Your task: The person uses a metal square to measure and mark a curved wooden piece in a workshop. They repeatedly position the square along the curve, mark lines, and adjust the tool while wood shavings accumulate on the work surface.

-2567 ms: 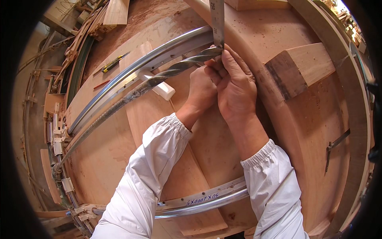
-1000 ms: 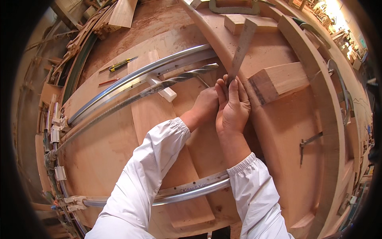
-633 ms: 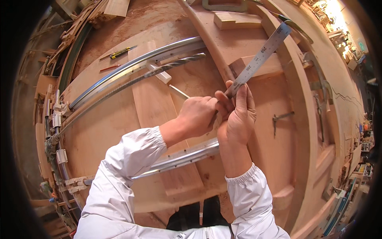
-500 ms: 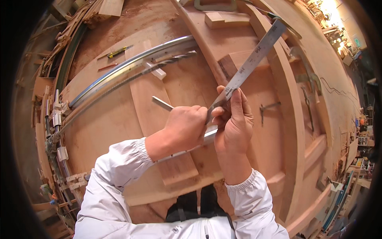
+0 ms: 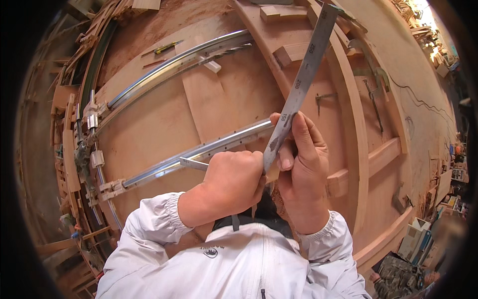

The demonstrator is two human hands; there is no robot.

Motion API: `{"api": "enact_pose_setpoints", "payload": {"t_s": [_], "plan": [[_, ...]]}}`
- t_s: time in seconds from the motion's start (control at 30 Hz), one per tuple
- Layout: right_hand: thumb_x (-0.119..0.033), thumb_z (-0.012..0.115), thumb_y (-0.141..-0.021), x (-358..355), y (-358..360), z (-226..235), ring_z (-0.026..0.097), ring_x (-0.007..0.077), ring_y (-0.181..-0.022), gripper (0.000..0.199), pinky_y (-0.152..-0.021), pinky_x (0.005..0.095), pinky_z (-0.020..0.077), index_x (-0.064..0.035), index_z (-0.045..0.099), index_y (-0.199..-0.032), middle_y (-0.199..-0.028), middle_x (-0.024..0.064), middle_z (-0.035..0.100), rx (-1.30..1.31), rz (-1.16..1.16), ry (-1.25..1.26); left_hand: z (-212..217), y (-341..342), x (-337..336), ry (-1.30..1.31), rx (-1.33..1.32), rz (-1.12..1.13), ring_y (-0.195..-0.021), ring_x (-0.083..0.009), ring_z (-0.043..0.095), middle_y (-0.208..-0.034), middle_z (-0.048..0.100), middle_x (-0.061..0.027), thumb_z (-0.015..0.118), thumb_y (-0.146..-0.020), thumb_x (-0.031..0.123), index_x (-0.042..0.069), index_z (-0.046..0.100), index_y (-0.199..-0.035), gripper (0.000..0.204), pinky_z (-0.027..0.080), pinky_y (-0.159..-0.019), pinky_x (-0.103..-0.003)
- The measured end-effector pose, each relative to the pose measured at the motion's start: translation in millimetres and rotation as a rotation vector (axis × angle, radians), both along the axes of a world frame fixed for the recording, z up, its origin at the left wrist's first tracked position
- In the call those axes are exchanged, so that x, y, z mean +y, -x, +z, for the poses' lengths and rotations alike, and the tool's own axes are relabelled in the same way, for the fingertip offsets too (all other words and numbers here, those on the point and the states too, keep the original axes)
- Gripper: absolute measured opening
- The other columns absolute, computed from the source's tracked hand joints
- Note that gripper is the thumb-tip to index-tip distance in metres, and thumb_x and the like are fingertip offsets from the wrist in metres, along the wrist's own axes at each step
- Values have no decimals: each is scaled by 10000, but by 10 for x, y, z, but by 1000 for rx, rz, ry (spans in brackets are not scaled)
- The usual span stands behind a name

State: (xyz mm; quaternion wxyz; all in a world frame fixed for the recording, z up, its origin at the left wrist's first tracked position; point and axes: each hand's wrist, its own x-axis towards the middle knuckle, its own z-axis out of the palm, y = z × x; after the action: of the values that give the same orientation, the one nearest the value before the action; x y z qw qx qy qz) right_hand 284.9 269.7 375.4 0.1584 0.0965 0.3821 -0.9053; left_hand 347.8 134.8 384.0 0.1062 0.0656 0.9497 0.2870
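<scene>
I hold a steel square up in front of me. Its long marked blade (image 5: 302, 82) slants up and to the right, far end highest. My left hand (image 5: 231, 179) is a closed fist around the lower end. A short metal arm (image 5: 193, 163) with markings sticks out to the left of that fist; the corner between the two is hidden in the fingers. Higher up, my right hand (image 5: 304, 167) pinches the blade, thumb in front and fingers behind and beside it. A dark smudge marks the blade between my hands.
Two shiny metal rails (image 5: 199, 151) cross the wooden board, a small white block (image 5: 212, 66) by the farther one. A yellow utility knife (image 5: 165, 47) lies far left. On the right are a wooden frame (image 5: 352, 134) and clamps (image 5: 381, 79). Another person (image 5: 398, 274) is at lower right.
The square's long blade has swung more upright, and the short arm sits lower. My view has shifted, showing more of the nearer rail. A person has appeared at lower right.
</scene>
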Motion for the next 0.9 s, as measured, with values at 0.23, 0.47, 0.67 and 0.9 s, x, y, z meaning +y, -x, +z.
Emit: {"api": "enact_pose_setpoints", "payload": {"t_s": [0.23,0.47,0.67,0.9], "plan": [[-216,654,-1069,139,-311,209,480,38,-465,264,-417,218,398,30,726,-1137,-974,156,785,-23,80,33,216,-382,137,-44,-96,47,-693,-381,689,-763,704,-129,781,-805,154,68,637,-855,175,541,-642,-474],[-210,649,-1072,213,-559,251,469,34,-483,250,-448,210,410,20,725,-1136,-1007,156,786,-50,117,87,263,-657,214,-84,-129,64,-715,-396,686,-767,702,-147,774,-799,136,62,637,-857,166,539,-654,-489],[-208,649,-1072,263,-652,246,458,31,-487,237,-463,207,409,5,729,-1141,-1020,156,787,-43,136,93,291,-769,257,-88,-116,71,-720,-396,688,-762,699,-145,772,-795,132,61,640,-861,164,537,-656,-492],[-199,657,-1068,290,-752,314,451,27,-494,225,-473,204,408,0,739,-1134,-1021,138,790,-58,149,109,311,-869,277,-66,-96,75,-701,-370,689,-709,688,-113,767,-803,130,77,641,-859,147,536,-645,-476]]}}
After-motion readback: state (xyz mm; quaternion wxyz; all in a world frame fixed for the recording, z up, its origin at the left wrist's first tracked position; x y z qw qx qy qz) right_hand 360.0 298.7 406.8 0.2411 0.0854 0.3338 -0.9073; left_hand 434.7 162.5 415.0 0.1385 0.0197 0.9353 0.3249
